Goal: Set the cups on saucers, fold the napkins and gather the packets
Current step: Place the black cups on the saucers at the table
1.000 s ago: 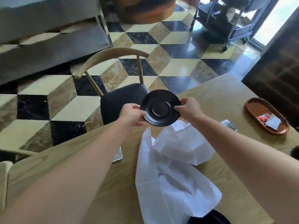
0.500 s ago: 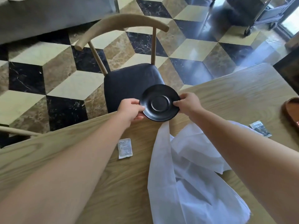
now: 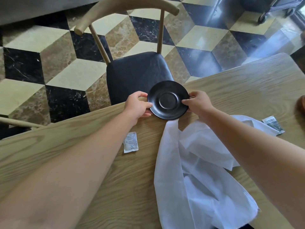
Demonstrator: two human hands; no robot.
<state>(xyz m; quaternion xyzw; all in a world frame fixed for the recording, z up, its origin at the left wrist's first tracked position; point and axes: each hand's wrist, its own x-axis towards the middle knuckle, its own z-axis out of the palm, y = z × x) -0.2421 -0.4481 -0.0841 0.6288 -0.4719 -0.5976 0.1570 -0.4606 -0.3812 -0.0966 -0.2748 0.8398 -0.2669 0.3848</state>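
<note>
A black saucer (image 3: pixel 168 100) is held by both hands at the far edge of the wooden table (image 3: pixel 247 83). My left hand (image 3: pixel 137 105) grips its left rim and my right hand (image 3: pixel 197 104) pinches its right rim. The saucer's near edge overlaps the tip of a crumpled white napkin (image 3: pixel 194 171) that spreads toward me. A white packet (image 3: pixel 130 142) lies flat on the table under my left forearm. A darker packet (image 3: pixel 273 125) lies at the right, beside the napkin. No cup is in view.
A wooden chair with a black seat (image 3: pixel 137 75) stands just beyond the table edge. A brown tray's edge (image 3: pixel 301 104) shows at the far right. A wheeled cart (image 3: pixel 272 7) stands on the tiled floor at the top right.
The saucer has come down in both hands from the air to the table's far edge. The view has tilted downward, so the tray has slid almost out at the right.
</note>
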